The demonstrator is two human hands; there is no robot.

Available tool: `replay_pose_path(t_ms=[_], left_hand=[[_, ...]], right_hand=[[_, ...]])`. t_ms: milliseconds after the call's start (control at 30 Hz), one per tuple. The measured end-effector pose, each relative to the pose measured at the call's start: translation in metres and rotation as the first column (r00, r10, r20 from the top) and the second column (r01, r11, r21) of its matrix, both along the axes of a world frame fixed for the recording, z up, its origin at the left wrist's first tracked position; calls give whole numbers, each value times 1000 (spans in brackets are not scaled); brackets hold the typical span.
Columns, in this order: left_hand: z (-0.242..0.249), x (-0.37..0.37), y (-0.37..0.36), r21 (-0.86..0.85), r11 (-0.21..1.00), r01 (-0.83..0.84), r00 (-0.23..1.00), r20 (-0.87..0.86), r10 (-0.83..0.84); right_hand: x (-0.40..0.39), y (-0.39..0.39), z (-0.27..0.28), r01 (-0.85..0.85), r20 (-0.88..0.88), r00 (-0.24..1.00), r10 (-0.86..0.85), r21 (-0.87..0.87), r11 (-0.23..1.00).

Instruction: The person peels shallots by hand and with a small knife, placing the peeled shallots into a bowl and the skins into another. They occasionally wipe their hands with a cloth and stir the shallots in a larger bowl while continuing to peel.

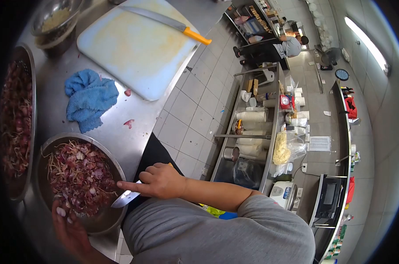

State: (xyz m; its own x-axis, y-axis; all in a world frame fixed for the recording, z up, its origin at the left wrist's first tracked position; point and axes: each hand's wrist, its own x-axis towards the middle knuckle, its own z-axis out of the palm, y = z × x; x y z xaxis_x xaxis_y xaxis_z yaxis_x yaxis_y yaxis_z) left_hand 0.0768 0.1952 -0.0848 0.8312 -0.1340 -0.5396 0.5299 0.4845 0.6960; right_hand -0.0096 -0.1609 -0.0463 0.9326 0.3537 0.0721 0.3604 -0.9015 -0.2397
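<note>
My right hand (157, 182) is closed round a small knife (125, 199), its blade pointing down-left over the rim of a metal bowl (113, 165). The index finger stretches toward the bowl. My left hand (72, 231) is at the bowl's lower left edge, its fingers curled round a small pale shallot (61, 211). Reddish shallot peelings (78, 176) with stringy roots fill much of the bowl. At the far left, a large metal colander (33, 97) holds many red shallots (17, 127).
On the steel table lie a blue cloth (91, 99), a white cutting board (133, 48) and a large orange-handled knife (197, 36). A bowl (54, 42) stands at the upper left. Across the tiled floor (193, 103) are loaded shelves (247, 132) and a person (289, 47).
</note>
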Motion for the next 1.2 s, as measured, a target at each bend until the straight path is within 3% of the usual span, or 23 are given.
replay_pose_path(t_ms=[67,200,267,433,533,567,600,633,700,733,767,800,1000,1067,1133,1200], left_hand=[[-1,5,-1,-114,991,73,997,20,-72],[16,11,-17,-66,997,35,999,-4,-35],[15,13,-18,-232,965,119,993,45,-112],[13,19,-24,-192,976,104,995,26,-101],[20,26,-23,-403,893,199,980,106,-170],[32,23,-31,-363,923,126,988,124,-86],[41,19,-41,-308,951,22,989,144,23],[41,21,-39,-316,949,24,986,163,29],[60,26,-42,-423,906,12,982,178,70],[54,24,-39,-507,860,-56,983,123,136],[56,21,-37,-518,848,-111,986,52,160],[61,23,-31,-542,827,-150,986,-20,165],[86,44,0,-480,858,-183,965,79,250],[101,63,27,-345,914,-214,877,345,335],[114,86,52,-254,876,-410,747,458,482],[104,121,75,11,752,-659,627,562,540]], right_hand=[[-5,-2,-1,13,55,998,-13,1,1000],[-13,-5,5,-14,97,995,15,-16,1000],[-15,-8,5,-31,129,991,32,-13,999],[-17,-4,1,-73,281,958,48,79,994],[-23,-3,3,80,121,986,-115,263,962],[-24,-1,0,135,83,982,-172,336,932],[-23,0,6,272,-119,962,-246,324,906],[-24,4,-4,341,-26,934,-356,361,868],[-24,8,1,465,-102,883,-458,321,825],[-25,6,-12,447,-62,887,-457,359,819],[-22,10,-6,504,-146,862,-486,357,786],[-20,11,-10,460,-83,882,-464,370,807],[-27,11,12,507,-162,861,-481,334,795],[-35,1,7,512,-159,858,-489,334,791],[-42,-7,7,525,-156,850,-503,324,787],[-49,-13,11,559,-190,829,-526,259,788]])
